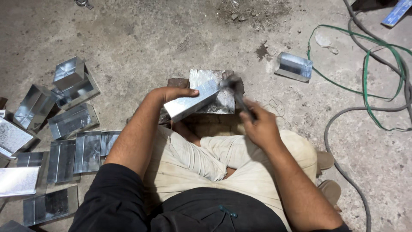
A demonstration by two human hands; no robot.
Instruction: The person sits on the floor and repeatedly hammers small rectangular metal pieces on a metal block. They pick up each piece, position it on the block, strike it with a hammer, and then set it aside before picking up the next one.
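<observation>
Rough, stained concrete floor point(141, 38) fills the head view, with a person sitting cross-legged on it in pale trousers and a black top. Directly ahead of the knees lies a flat square steel plate point(221, 101) set on a dark block. The left hand point(171, 95) is clamped on a folded piece of shiny galvanised sheet metal point(193, 102), thumb on top, keeping it tilted with its far end resting on the plate. The right hand point(261, 126) has its grip closed around the handle of a dark metal hammer point(235, 88), whose head is blurred and sits right at the upper end of the folded piece. To the person's left, a pile of similar bent galvanised sheet pieces point(64, 141) lies spread over the floor, some flat and some stacked at angles. One more bent galvanised piece point(294, 66) lies apart at the upper right. Near it a green cable point(365, 73) loops across the floor beside a thicker grey hose point(343, 116), which curves down the right side.
</observation>
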